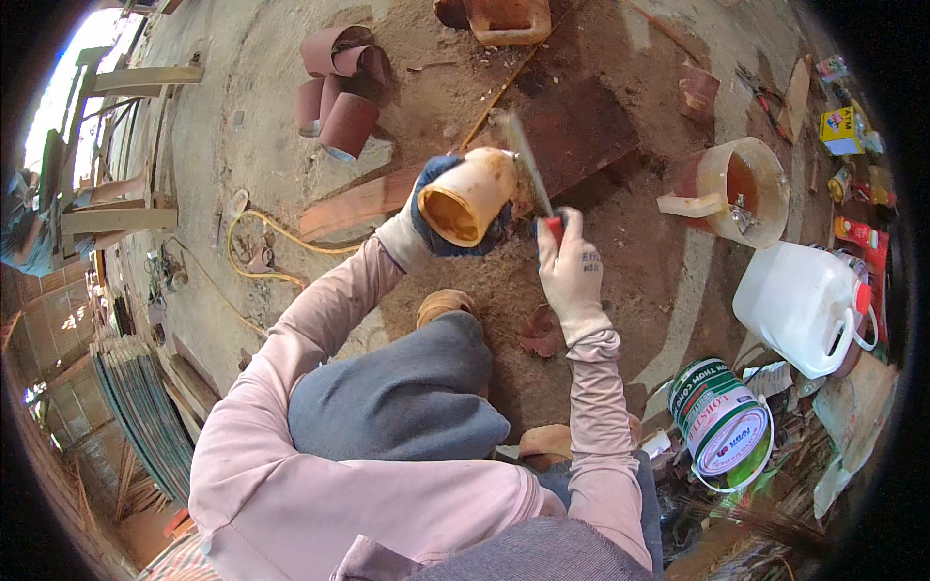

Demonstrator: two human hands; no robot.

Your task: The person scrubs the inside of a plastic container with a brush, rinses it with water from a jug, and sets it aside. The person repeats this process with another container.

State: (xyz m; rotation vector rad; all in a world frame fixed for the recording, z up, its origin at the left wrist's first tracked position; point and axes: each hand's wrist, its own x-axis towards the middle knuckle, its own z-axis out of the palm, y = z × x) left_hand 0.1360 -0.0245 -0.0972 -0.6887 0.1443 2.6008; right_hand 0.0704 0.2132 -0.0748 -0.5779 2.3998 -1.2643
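My left hand (412,232), in a pale glove with a dark blue coated palm, grips a cream plastic jar (492,179). The jar is tilted, its open mouth toward me, with orange-brown residue inside. In a matching pale glove, my right hand (573,276) is closed round the red handle of a knife (532,165). Its long thin blade points up and away, blurred by motion, right beside the jar's far end. Whether blade and jar touch, I cannot tell. Below both hands lies a dark brown board (581,126) on the dirty ground.
Curled brown sandpaper pieces (349,126) lie at the far left, near a yellow hose (232,242). To the right stand a tub of brown liquid (760,160), a white jerrycan (790,300) and a paint bucket (712,407). An orange-brown container (509,37) sits at the top.
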